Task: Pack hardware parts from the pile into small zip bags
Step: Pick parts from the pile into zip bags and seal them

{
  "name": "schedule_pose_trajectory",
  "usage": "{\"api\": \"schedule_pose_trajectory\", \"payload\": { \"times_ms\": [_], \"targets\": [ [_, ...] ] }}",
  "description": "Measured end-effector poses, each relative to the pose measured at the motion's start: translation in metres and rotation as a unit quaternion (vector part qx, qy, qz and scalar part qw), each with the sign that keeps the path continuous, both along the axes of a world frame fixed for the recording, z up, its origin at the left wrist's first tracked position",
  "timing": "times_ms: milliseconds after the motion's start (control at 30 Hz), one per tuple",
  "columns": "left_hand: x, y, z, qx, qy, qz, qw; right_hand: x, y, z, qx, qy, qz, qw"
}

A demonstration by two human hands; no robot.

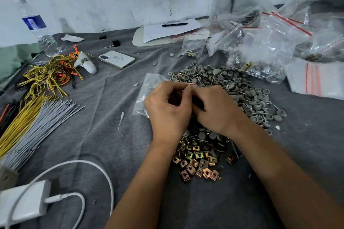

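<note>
both hands meet over the pile of hardware parts (232, 87) in the middle of the desk (115, 121), which is covered with a grey cloth. the left hand (167, 109) and the right hand (216, 109) have their fingers curled in toward each other, pinching the red-striped top edge of a small zip bag (147, 87) between them; the rest of that clear bag lies flat on the cloth to the left of the hands and partly under them. the pile spreads from beyond the hands down to the wrists: grey round caps (256, 98) and thin screws on the far and right side, brass-coloured square clip nuts (197, 163) nearest the person, between the forearms. filled zip bags (264, 46) are heaped at the far right. at the left lie bundles of yellow and grey wires (31, 122), a white phone (117, 59), a water bottle (39, 28) and, nearest, a white charger (24, 202) with its cable.
</note>
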State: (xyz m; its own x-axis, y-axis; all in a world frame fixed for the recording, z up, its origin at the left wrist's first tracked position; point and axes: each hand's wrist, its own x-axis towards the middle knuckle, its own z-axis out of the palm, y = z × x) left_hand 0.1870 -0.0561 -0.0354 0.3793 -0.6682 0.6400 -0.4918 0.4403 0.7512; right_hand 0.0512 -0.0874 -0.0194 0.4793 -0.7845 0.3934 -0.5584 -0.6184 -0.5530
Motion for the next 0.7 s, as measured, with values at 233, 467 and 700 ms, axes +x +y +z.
{"api": "schedule_pose_trajectory", "payload": {
  "times_ms": [233, 467, 700],
  "targets": [
    [0.003, -0.001, 0.003, 0.004, 0.091, 0.017, 0.996, -0.008, -0.004, 0.003, -0.094, -0.100, -0.064, 0.988],
    [0.005, -0.002, 0.007, -0.019, 0.179, 0.062, 0.982, -0.019, -0.011, 0.002, -0.065, -0.081, -0.077, 0.992],
    [0.012, -0.002, 0.010, -0.043, 0.236, 0.104, 0.965, -0.016, -0.011, -0.002, -0.042, 0.063, 0.012, 0.997]
  ]
}}
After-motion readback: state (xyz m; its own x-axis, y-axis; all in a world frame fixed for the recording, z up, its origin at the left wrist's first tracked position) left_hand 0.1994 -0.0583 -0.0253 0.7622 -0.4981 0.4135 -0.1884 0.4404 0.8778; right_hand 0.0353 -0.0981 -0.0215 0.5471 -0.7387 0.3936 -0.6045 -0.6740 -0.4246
